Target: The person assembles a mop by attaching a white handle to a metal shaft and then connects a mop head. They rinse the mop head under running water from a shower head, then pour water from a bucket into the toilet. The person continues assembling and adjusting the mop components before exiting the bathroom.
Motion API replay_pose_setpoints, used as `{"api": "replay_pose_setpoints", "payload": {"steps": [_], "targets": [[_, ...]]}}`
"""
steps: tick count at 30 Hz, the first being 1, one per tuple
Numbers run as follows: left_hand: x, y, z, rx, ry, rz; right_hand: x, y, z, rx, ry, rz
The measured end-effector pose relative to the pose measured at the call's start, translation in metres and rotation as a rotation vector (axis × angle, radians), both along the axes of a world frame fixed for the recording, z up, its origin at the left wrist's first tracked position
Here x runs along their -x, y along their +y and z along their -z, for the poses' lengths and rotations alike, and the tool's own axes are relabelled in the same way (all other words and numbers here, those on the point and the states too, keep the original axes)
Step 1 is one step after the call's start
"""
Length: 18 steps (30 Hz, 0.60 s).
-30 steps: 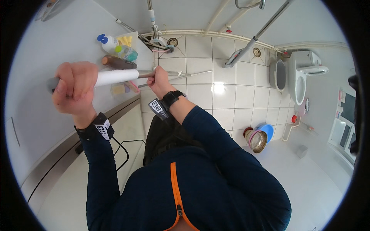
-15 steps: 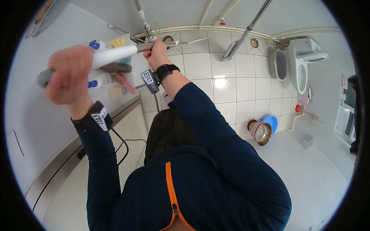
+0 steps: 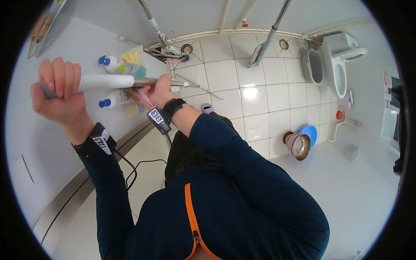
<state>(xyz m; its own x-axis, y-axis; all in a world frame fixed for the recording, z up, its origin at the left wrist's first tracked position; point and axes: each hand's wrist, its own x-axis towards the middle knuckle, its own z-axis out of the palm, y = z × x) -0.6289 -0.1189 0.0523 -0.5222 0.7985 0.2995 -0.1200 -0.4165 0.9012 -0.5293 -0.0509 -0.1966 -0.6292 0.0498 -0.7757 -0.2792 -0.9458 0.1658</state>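
A long-handled cleaning tool, perhaps a mop or floor wiper, crosses in front of me at the left, its pole having a white sleeve [image 3: 107, 82] and a metal shaft. A thin, narrow head [image 3: 212, 92] shows at its far end over the floor; its exact kind is unclear. My left hand [image 3: 60, 89] is wrapped round the grey end of the handle. My right hand [image 3: 159, 92] is closed round the metal shaft farther along. Behind the pole are white bottles with blue caps [image 3: 110, 64], a green-capped clear bottle [image 3: 133, 70] and a pink-edged brush [image 3: 142, 99].
Another metal pole [image 3: 154, 26] leans at the wall near a floor drain [image 3: 186, 48]. A grey flat mop [image 3: 260, 51] stands on the tiles. At the right are a grey bin [image 3: 313, 67], a toilet [image 3: 340, 80], a blue basin [image 3: 310, 135] and a metal bowl [image 3: 300, 147].
Both hands have moved left with the pole, the right one also downward. The pole now lies nearly level, its far end tipped lower. The green-capped bottle has come into sight.
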Motion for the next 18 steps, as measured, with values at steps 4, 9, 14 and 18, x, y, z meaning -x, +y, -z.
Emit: {"api": "replay_pose_setpoints", "payload": {"steps": [4,9,14,18], "targets": [[0.023,-0.004,0.001,-0.016,-0.058,0.148,0.008,0.002,0.012,0.114,0.035,-0.133],[0.047,-0.002,-0.016,-0.022,-0.048,0.211,0.019,-0.002,0.012,0.072,0.2,-0.212],[0.054,0.028,-0.018,0.024,-0.054,0.095,0.033,0.014,0.01,0.069,0.213,-0.113],[0.044,0.07,-0.01,0.029,-0.107,0.13,0.036,0.046,0.016,-0.006,0.046,0.009]]}}
